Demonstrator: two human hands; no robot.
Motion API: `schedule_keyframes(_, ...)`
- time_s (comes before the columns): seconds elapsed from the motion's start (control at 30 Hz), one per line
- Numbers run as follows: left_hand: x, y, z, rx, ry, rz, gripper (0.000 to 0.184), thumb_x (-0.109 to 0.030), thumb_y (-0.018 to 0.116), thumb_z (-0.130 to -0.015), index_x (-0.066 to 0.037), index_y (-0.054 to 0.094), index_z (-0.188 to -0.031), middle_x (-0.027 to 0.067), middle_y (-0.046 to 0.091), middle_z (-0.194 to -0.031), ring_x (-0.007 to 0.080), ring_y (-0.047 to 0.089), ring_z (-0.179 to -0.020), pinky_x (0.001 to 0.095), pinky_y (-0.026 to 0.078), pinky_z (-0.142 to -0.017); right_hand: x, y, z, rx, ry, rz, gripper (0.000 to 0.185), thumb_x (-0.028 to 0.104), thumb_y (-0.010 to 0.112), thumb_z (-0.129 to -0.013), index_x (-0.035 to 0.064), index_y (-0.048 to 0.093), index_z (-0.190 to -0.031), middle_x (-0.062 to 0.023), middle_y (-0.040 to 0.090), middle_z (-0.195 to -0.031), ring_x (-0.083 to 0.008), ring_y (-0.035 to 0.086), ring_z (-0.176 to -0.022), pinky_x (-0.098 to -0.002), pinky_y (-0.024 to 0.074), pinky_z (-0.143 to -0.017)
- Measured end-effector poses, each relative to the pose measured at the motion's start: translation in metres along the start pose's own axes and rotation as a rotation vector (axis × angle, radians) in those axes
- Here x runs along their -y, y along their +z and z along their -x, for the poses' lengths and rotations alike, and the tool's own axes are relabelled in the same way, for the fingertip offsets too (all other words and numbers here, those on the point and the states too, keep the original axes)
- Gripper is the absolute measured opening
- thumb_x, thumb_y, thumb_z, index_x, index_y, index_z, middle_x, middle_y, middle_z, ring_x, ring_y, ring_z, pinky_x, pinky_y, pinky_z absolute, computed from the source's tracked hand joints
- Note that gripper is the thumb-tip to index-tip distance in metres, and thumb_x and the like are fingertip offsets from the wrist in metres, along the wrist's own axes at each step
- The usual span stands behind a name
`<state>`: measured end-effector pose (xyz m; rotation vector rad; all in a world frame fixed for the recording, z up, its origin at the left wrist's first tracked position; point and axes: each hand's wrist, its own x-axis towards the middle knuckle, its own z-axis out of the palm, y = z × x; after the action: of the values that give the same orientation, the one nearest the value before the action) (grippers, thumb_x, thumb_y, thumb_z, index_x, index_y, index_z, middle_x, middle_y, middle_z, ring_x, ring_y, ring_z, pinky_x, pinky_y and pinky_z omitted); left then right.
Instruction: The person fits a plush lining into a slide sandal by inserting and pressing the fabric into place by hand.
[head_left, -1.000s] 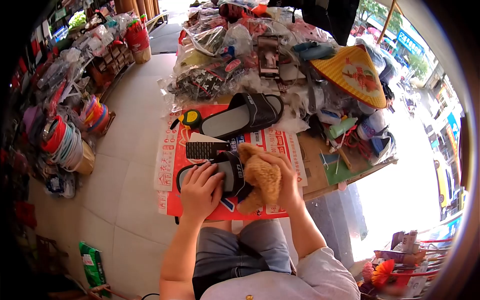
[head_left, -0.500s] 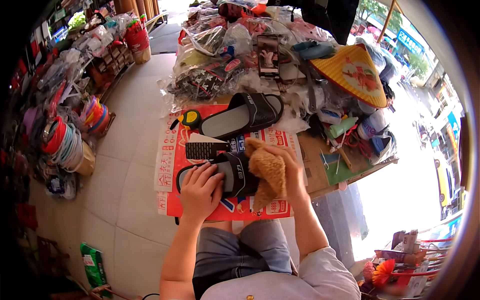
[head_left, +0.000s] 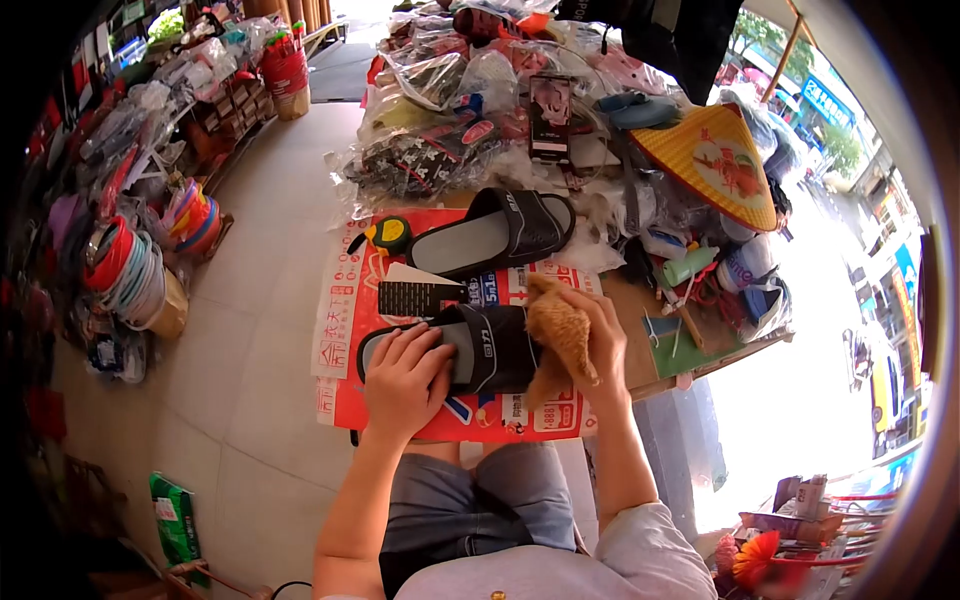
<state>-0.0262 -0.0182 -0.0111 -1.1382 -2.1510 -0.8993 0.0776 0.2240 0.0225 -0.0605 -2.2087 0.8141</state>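
A black slide sandal point(head_left: 492, 345) with a grey footbed lies on a red printed sheet point(head_left: 345, 350). My left hand point(head_left: 405, 378) steadies it, fingers bent across the footbed near the heel. In my right hand point(head_left: 600, 340) is a bunched brown cloth point(head_left: 560, 325), touching or very close to the toe end of the sandal; the fingers close round the cloth. Just beyond lies the matching sandal point(head_left: 535, 225), with nobody touching it. Between the two sandals is a black-and-white card point(head_left: 415, 297). A yellow-and-black tape measure point(head_left: 388, 235) sits at the upper left of the sheet.
Plastic-wrapped goods point(head_left: 430, 150) heap up at the back of the table, with a phone point(head_left: 550, 120) propped among them. A yellow conical hat point(head_left: 715, 165) and a green bottle point(head_left: 690, 265) are on the right. Baskets point(head_left: 130, 265) stand on the left.
My right hand and the cloth have moved slightly right, off the sandal's strap to its toe end. My left hand keeps its place on the footbed. The whole view has shifted a little.
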Motion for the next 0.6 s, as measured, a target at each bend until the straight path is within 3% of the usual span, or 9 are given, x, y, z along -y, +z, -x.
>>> schedule_keyframes(0.1, 0.001, 0.002, 0.000, -0.005, -0.008, 0.007, 0.016, -0.013, 0.071, -0.082, -0.010, 0.074, -0.098, 0.0082, 0.072, -0.110, 0.0279, 0.066, -0.112, 0.0443, 0.048, -0.101, 0.004, -0.016, -0.002, -0.004, 0.024, 0.120, 0.056, 0.002, 0.081, -0.072, 0.0070, 0.065, -0.125, -0.0171, 0.066, -0.118, -0.0334, 0.065, -0.111, -0.0369, 0.0524, -0.093)
schedule_keyframes(0.2, 0.000, 0.001, -0.001, -0.012, -0.002, 0.002, 0.016, -0.013, 0.072, -0.082, -0.010, 0.073, -0.098, 0.0080, 0.072, -0.110, 0.0277, 0.066, -0.112, 0.0443, 0.048, -0.100, 0.036, -0.004, -0.012, -0.087, -0.039, -0.085, 0.057, 0.003, 0.082, -0.071, 0.0072, 0.065, -0.125, -0.0176, 0.065, -0.118, -0.0339, 0.065, -0.112, -0.0374, 0.0523, -0.093)
schedule_keyframes(0.3, -0.002, -0.003, -0.001, 0.014, -0.002, -0.010, 0.016, -0.013, 0.071, -0.083, -0.010, 0.073, -0.099, 0.0082, 0.072, -0.111, 0.0276, 0.066, -0.113, 0.0445, 0.048, -0.100, 0.042, 0.013, -0.014, 0.081, -0.146, -0.179, 0.058, 0.004, 0.083, -0.070, 0.0071, 0.065, -0.125, -0.0179, 0.065, -0.119, -0.0334, 0.065, -0.113, -0.0375, 0.0521, -0.094)
schedule_keyframes(0.4, 0.001, -0.001, 0.001, 0.007, 0.012, 0.003, 0.016, -0.013, 0.071, -0.083, -0.010, 0.073, -0.099, 0.0080, 0.072, -0.112, 0.0276, 0.066, -0.113, 0.0447, 0.048, -0.100, 0.021, 0.019, -0.003, 0.161, -0.036, -0.220, 0.059, 0.005, 0.084, -0.069, 0.0065, 0.065, -0.125, -0.0175, 0.065, -0.121, -0.0325, 0.065, -0.112, -0.0374, 0.0520, -0.094)
schedule_keyframes(0.6, -0.001, 0.000, -0.002, -0.018, -0.008, 0.016, 0.014, -0.011, 0.070, -0.082, -0.010, 0.074, -0.096, 0.0084, 0.073, -0.109, 0.0288, 0.067, -0.110, 0.0432, 0.049, -0.096, 0.012, -0.026, 0.000, 0.007, -0.021, 0.172, 0.059, 0.008, 0.086, -0.069, 0.0070, 0.066, -0.125, -0.0179, 0.063, -0.122, -0.0328, 0.065, -0.110, -0.0376, 0.0533, -0.095)
